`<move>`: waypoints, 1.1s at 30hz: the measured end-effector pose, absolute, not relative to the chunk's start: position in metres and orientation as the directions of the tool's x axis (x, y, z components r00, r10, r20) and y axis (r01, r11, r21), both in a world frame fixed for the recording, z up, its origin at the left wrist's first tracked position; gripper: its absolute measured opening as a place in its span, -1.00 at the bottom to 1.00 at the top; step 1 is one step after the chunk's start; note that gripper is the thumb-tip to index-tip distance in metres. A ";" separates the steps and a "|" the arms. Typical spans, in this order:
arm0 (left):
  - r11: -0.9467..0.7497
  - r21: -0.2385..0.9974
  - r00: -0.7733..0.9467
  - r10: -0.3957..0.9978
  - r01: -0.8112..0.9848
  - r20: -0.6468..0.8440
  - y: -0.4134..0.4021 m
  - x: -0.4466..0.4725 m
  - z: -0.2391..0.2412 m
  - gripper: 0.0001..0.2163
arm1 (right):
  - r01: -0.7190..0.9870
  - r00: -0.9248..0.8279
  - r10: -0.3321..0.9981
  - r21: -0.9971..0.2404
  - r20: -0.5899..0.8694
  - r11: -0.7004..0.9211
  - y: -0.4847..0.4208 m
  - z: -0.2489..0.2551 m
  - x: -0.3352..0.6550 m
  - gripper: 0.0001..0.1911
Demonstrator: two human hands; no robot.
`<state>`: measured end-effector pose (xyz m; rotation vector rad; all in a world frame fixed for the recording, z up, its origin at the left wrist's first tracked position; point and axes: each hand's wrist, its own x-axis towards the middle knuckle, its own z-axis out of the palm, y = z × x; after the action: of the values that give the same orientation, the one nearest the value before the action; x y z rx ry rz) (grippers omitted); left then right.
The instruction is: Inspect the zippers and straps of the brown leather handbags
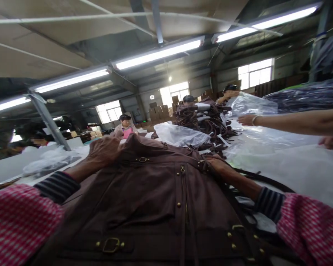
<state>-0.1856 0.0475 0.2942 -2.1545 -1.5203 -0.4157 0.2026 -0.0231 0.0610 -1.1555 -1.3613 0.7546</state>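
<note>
A big brown leather bag [155, 199] with brass studs, buckles and a centre zip lies in front of me on the white table [308, 173]. My left hand [104, 151] is closed over the bag's far left top edge. At the far right top corner, my right hand [218, 164] grips the bag near a strap ring, fingers curled into the leather. Both my sleeves are pink check with dark striped cuffs. Dark straps [261, 179] trail from the bag to the right.
A heap of brown bags and straps [208, 118] stands beyond, with clear plastic bags [180, 135] around it. Another person's arm [294, 122] with a bracelet reaches in from the right. Several people work further back, near cardboard boxes [161, 111]. A slanted metal post [48, 120] rises at left.
</note>
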 end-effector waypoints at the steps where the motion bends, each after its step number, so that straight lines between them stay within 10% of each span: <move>1: -0.349 -0.253 0.431 0.714 0.902 0.551 0.036 -0.168 0.302 -0.67 | 0.186 0.131 0.934 -0.934 0.331 0.305 -0.020 0.061 0.203 -0.66; 7: -0.889 -0.340 0.939 0.222 0.306 0.263 -0.007 -0.032 0.261 -0.81 | 0.126 0.185 0.950 -0.965 0.251 0.231 -0.027 0.072 0.191 -0.64; 10: -0.949 0.047 0.916 0.314 0.313 0.251 0.007 -0.006 0.195 -0.75 | 0.108 0.211 0.958 -0.979 0.193 0.173 -0.046 0.081 0.189 -0.61; 13: -0.910 0.165 0.872 0.412 0.380 0.265 0.029 -0.014 0.146 -0.69 | 0.094 0.255 0.956 -0.987 0.147 0.127 -0.063 0.095 0.199 -0.51; 24: -0.892 0.325 0.927 0.361 0.314 0.095 0.033 0.004 0.183 -0.55 | -0.220 0.306 0.941 -0.951 0.143 0.216 -0.052 0.135 0.221 -0.64; 33: -0.972 0.171 0.969 0.190 0.163 0.155 -0.001 0.043 0.157 -0.58 | -0.122 0.350 0.934 -0.985 0.075 0.125 -0.045 0.117 0.219 -0.62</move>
<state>0.0432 -0.0015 0.1571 -3.2733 -0.2951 -0.2829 0.2192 -0.0450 0.1167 -1.1789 -0.8960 0.9428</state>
